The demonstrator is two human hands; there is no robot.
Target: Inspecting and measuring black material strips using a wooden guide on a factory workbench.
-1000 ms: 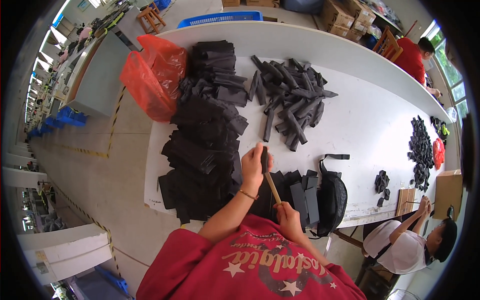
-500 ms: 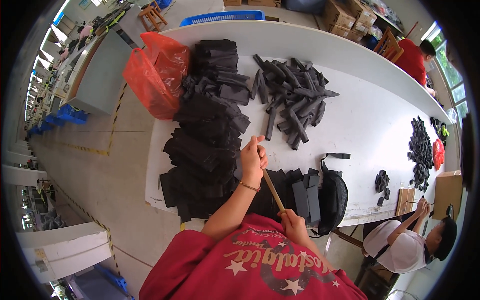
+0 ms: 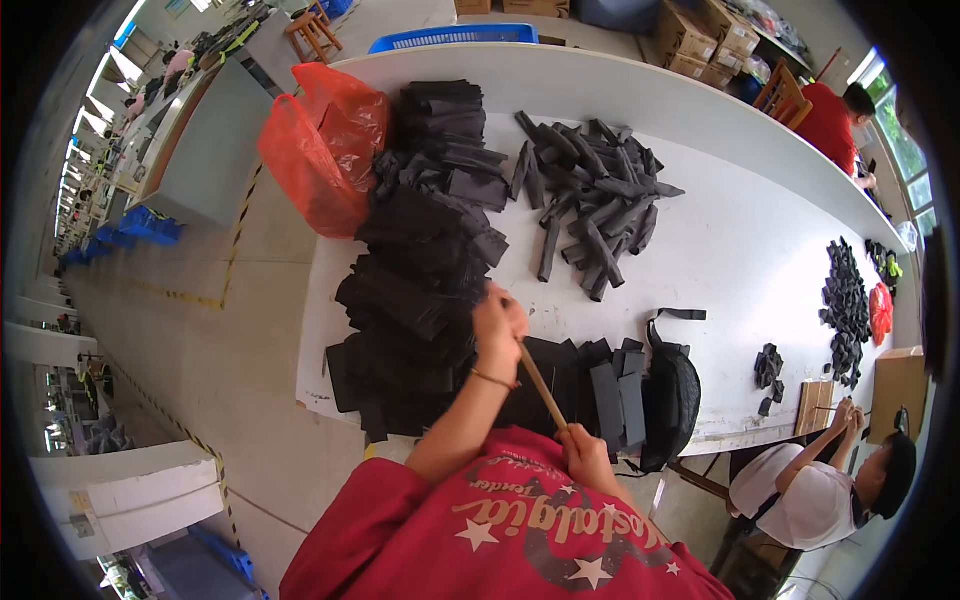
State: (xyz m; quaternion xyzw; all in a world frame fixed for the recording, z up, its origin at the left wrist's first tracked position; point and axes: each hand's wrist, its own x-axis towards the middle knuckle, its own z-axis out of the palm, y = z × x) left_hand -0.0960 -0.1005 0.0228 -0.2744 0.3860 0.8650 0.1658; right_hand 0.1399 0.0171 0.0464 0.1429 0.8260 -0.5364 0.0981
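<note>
A thin, light-brown stick slants between my two hands in front of my chest. My right hand is closed round its lower end. My left hand is closed at its upper end, the fingers slightly blurred and partly hiding the tip. Left of that hand, its fingertips come up against stacks of flat black fabric pieces. I cannot tell if a piece is pinched in them. Beyond my hands, narrow rolled black fabric tubes lie in a loose heap on the white table.
A red plastic bag stands at the table's far left. Near my right arm lie a black backpack and dark grey strips. A raised panel borders the far side. A person in white works at the right.
My left hand has turned and its fingertips have shifted slightly left, against the black pieces. The right hand still grips the stick. The whole view has shifted slightly.
</note>
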